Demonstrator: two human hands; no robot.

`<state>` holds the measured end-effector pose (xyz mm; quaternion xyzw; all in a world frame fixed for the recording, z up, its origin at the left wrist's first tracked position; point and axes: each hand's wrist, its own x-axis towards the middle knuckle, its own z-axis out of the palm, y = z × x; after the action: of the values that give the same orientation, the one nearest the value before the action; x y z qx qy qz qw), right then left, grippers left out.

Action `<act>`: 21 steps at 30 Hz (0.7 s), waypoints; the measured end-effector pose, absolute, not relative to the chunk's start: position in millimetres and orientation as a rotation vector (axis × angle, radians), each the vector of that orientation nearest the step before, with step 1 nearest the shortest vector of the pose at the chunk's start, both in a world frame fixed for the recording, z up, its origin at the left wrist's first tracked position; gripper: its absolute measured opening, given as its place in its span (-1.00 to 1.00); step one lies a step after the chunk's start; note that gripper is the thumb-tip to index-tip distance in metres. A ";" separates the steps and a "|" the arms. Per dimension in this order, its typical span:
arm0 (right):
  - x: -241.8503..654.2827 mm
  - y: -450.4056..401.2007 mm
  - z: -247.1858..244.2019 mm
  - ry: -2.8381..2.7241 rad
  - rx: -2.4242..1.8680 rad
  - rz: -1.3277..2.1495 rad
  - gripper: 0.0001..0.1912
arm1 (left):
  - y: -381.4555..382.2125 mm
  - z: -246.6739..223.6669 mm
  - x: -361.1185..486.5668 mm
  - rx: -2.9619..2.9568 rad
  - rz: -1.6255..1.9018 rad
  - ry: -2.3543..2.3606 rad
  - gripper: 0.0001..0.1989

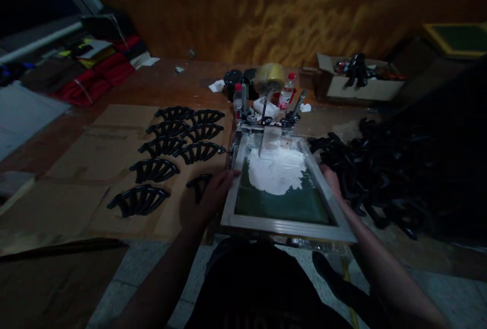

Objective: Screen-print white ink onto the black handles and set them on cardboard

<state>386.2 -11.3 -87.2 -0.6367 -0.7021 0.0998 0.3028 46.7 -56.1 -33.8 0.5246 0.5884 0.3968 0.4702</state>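
1. well, at the far left sits a folded stack of red cloth [114,73]; nearer, a flat brown cardboard sheet [76,205] covers the left of the table.
2. on the sheet, curved, glossy black pieces lie in overlapping, fan-like groups [154,171]. they look light, stiff and perhaps slippery; lifting each by its ends would likely be safest.
3. the person's bare left hand [217,188] is at the frame's left rail, just beside a smaller black group [197,183]; its fingers lie close together, but i cannot tell whether they grip the rail.
4. the rectangular silver-coloured screen frame [279,225] is in the middle, between both hands, its far end at dark clamps [262,123]. it looks rigid and moderately heavy; the side rails seem the best hold, while the green mesh [281,207] is probably delicate.
5. thick white paste [277,171] spreads over the mesh, with a pale flat block [271,139] at its far edge; it would probably smear if the frame tipped, and make fingers slippery.
6. the bare right hand [332,181] is at the right rail, partly hidden; i cannot tell how its fingers stand.
7. further right is a loose heap of black pieces [375,182].
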 end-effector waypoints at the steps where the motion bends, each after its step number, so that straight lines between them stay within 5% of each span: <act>1: 389.2 -1.4 -81.0 -1.812 -1.720 0.178 -0.49 | -63.4 -49.8 45.0 1.263 0.917 1.462 -0.61; 5: 343.9 35.2 -52.2 -1.984 -1.679 -0.082 -0.41 | -73.0 -101.1 48.3 1.221 0.751 1.515 -0.36; 10: 273.7 27.3 -40.9 -2.530 -1.786 0.239 -0.73 | -66.8 -124.2 50.7 1.278 0.712 1.518 -0.43; 17: 298.8 -26.0 -54.1 -2.974 -1.134 0.437 -0.72 | -67.8 -126.3 50.0 1.267 0.721 1.521 -0.42; 21: 297.5 -22.8 -60.0 -2.854 -1.176 0.369 -0.82 | -68.3 -123.5 51.0 1.237 0.718 1.536 -0.42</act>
<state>297.5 -22.8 -60.0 -0.3781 -0.9180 0.1185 0.0165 51.0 -68.3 -123.5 0.5109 0.6347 0.2967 0.4982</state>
